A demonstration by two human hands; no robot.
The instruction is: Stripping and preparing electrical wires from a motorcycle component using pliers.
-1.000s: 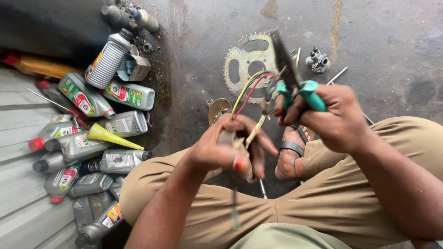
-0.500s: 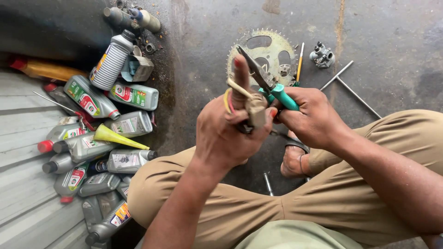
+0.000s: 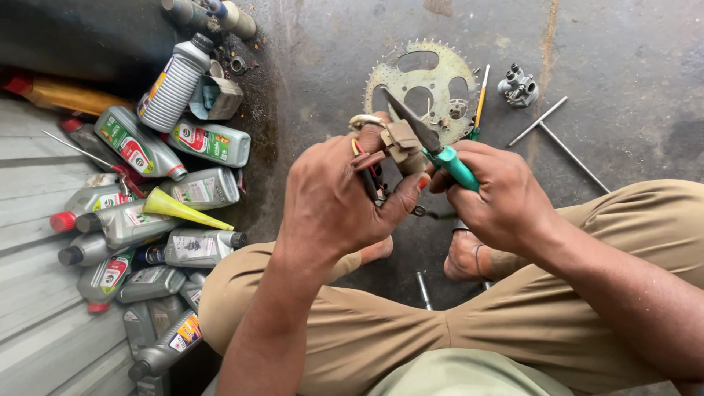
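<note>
A: Left hand (image 3: 334, 198) is clamped round a tan plug connector (image 3: 402, 141) with its coloured wires (image 3: 364, 163), held up in front of the chest, above the floor. Right hand (image 3: 502, 192) is closed on the green-handled pliers (image 3: 433, 143); the tips sit right at the connector body.

B: Advice on the grip?

A: My read: keep the connector pinned between thumb and fingers so it can't twist, and bring the plier tips in line with the plug, not across it. Light squeeze, since that plastic looks easy to crack. Keep the wires clear of the tips.

B: Room to move?

A: Tight below, because both knees are folded up under the hands. Ahead, a toothed sprocket (image 3: 422, 84) lies on the floor just past the plier tips, with a screwdriver (image 3: 480, 99) beside it, a T-handle wrench (image 3: 557, 136) to the right and a small metal part (image 3: 518, 84) further out. The oil bottles (image 3: 147, 198) and yellow funnel (image 3: 183, 209) are piled well off to the left. The best free space is upward, toward the chest.
</note>
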